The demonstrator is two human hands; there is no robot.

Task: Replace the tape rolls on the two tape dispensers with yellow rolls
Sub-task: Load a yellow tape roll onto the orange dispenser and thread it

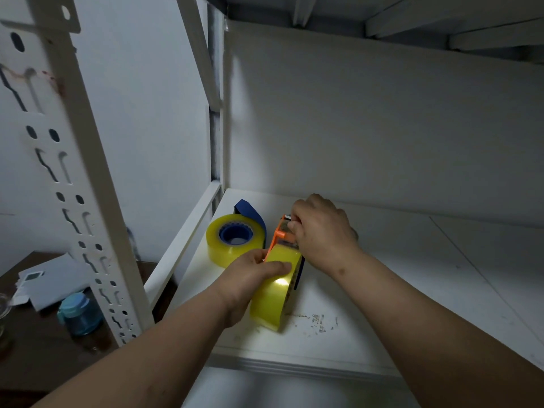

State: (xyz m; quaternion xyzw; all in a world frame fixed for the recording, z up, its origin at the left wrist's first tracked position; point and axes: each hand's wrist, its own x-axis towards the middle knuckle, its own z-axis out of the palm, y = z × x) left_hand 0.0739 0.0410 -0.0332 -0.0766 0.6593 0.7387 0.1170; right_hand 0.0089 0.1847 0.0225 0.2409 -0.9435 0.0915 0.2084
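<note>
We cannot see the orange dispenser (282,235) whole: our right hand (321,231) covers its far end and our left hand (250,275) one side of its yellow roll (275,293). The blue dispenser (250,214) sits mostly behind its roll (232,240). The glass (3,307) is cut by the left edge; the bottle (79,313) is blurred.

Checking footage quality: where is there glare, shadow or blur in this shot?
Head view: a bright glare patch sits on the glossy yellow tape roll in the orange dispenser; the white shelf's upper back wall falls into dim shadow; the perforated white upright post looks soft and curved by the wide lens.
</note>
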